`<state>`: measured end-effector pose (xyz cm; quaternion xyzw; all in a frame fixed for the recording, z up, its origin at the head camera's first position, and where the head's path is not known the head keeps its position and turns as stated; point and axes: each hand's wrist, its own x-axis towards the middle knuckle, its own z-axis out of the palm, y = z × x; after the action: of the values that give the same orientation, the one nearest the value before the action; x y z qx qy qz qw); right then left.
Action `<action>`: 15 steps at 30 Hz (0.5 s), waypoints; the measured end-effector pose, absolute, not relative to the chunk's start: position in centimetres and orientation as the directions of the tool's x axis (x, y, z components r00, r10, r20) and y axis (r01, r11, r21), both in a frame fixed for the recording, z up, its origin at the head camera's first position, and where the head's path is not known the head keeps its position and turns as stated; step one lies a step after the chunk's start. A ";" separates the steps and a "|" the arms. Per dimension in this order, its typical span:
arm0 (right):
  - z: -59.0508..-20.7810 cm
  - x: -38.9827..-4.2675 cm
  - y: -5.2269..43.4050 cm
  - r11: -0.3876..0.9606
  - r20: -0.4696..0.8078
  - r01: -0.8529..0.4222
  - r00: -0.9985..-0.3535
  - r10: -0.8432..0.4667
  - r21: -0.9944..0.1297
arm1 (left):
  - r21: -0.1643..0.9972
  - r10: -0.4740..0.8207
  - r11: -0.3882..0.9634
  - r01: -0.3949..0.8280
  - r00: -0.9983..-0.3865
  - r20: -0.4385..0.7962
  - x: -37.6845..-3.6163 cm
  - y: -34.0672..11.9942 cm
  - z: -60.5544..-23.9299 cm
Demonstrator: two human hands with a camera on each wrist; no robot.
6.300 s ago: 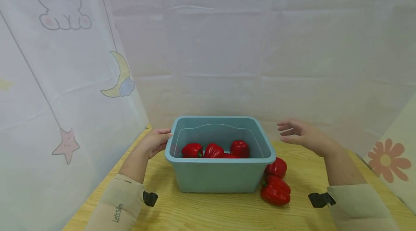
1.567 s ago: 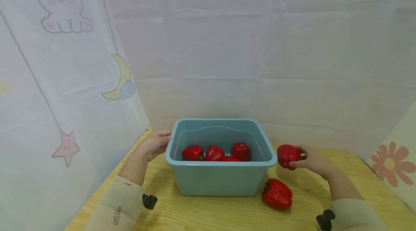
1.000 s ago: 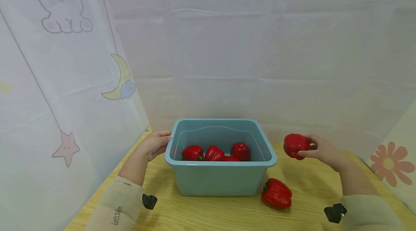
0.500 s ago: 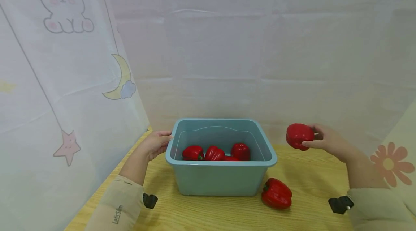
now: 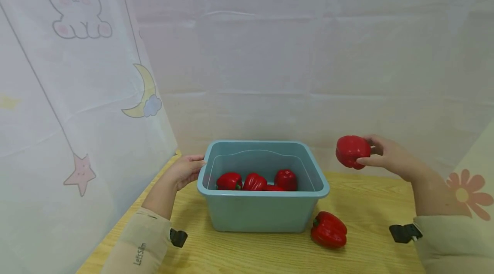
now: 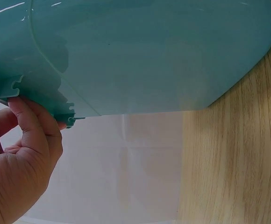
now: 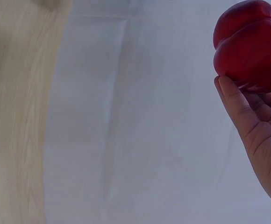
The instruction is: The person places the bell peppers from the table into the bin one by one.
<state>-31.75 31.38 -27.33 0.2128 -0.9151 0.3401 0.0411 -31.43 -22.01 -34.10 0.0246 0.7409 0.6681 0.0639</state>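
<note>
A teal plastic bin (image 5: 262, 214) stands on the wooden table (image 5: 370, 257) with several red bell peppers (image 5: 252, 181) inside. My left hand (image 5: 184, 170) grips the bin's left rim (image 6: 37, 100), thumb curled at its edge. My right hand (image 5: 382, 156) holds another red pepper (image 5: 352, 151) in the air, to the right of the bin and above its rim; the right wrist view shows this held pepper (image 7: 252, 46) resting against my fingers (image 7: 238, 105). One more red pepper (image 5: 329, 230) lies on the table by the bin's front right corner.
Pale cloth walls close in the table at the back and both sides, the left one printed with a rabbit (image 5: 79, 1), a moon (image 5: 143, 94) and a star (image 5: 80, 173). A flower print (image 5: 468, 194) shows at the right.
My right hand has lifted the pepper from table height up beside the bin and now a little leftward toward it. The left hand has stayed on the rim.
</note>
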 end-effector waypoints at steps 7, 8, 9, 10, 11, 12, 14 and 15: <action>-25.7 -31.6 30.2 0.681 0.235 -0.456 -0.887 -0.397 -0.573 | 0.993 0.120 0.103 -0.053 -0.991 -0.065 -31.3 -22.0 -34.0; -25.5 -31.6 29.9 0.678 0.235 -0.461 -0.884 -0.404 -0.573 | 0.993 0.120 0.100 -0.055 -0.991 -0.067 -31.3 -22.0 -34.0; -25.3 -31.6 29.7 0.673 0.236 -0.467 -0.881 -0.410 -0.573 | 0.994 0.121 0.099 -0.055 -0.990 -0.067 -31.3 -22.0 -34.0; -25.1 -31.6 29.5 0.669 0.237 -0.473 -0.878 -0.417 -0.574 | 0.994 0.123 0.098 -0.055 -0.990 -0.067 -31.3 -22.0 -34.0; -24.9 -31.6 29.3 0.664 0.241 -0.480 -0.874 -0.423 -0.574 | 0.994 0.124 0.099 -0.053 -0.990 -0.065 -31.2 -22.0 -34.0; -24.7 -31.5 29.1 0.659 0.244 -0.486 -0.870 -0.429 -0.575 | 0.994 0.124 0.098 -0.052 -0.990 -0.064 -31.2 -22.0 -33.9; -24.4 -31.5 28.6 0.645 0.254 -0.499 -0.862 -0.439 -0.579 | 0.994 0.123 0.095 -0.052 -0.990 -0.064 -31.2 -22.0 -33.9; -24.2 -31.5 28.3 0.640 0.256 -0.503 -0.859 -0.443 -0.581 | 0.994 0.122 0.094 -0.052 -0.990 -0.063 -31.2 -22.0 -33.9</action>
<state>-31.50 28.34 -24.22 0.2615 -0.9044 0.3343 0.0447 -31.20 -21.97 -33.89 0.0239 0.7369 0.6724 0.0649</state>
